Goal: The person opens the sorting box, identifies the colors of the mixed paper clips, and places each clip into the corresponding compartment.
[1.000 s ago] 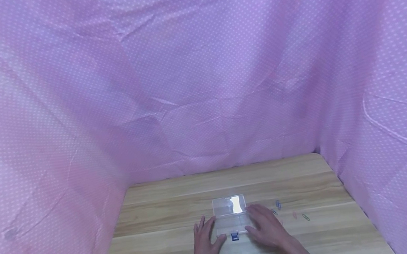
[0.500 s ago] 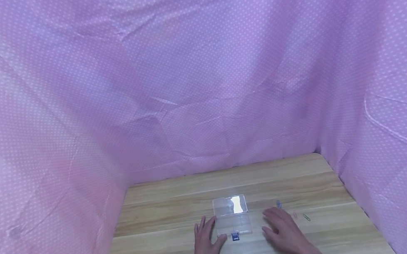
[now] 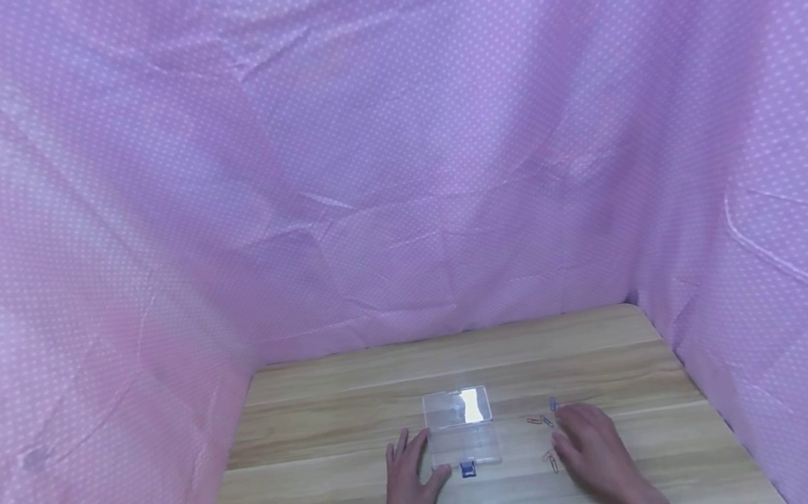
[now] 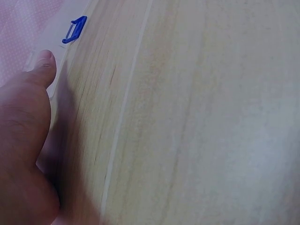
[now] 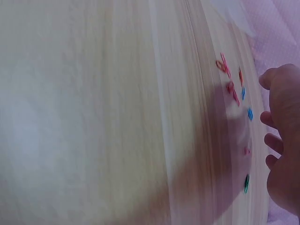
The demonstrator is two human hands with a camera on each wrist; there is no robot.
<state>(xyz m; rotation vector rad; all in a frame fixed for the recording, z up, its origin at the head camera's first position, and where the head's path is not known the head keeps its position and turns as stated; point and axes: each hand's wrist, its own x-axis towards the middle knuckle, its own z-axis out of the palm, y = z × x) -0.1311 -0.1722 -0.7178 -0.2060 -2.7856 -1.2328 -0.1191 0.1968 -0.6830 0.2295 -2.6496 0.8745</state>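
Note:
A clear plastic box [image 3: 463, 443] lies on the table, its lid [image 3: 443, 409] folded back and its blue latch [image 3: 468, 469] at the front. My left hand [image 3: 407, 489] holds the box at its left end, thumb at the front corner and index finger near the hinge. To the right, my right hand [image 3: 601, 452] hovers over scattered paper clips with its fingers bent downward and holding nothing. Red clips [image 3: 534, 421] and blue clips [image 3: 553, 405] show to its left. In the right wrist view a green paper clip [image 5: 246, 183] lies beneath the hand.
Pale wood tabletop [image 3: 331, 402] surrounds the box and clips. Pink dotted cloth [image 3: 391, 270] hangs behind the table and along both sides.
My right hand has left the box's right side and moved right, over the paper clips. Clips show to its left, while the green one is hidden in the head view. The left hand stays put.

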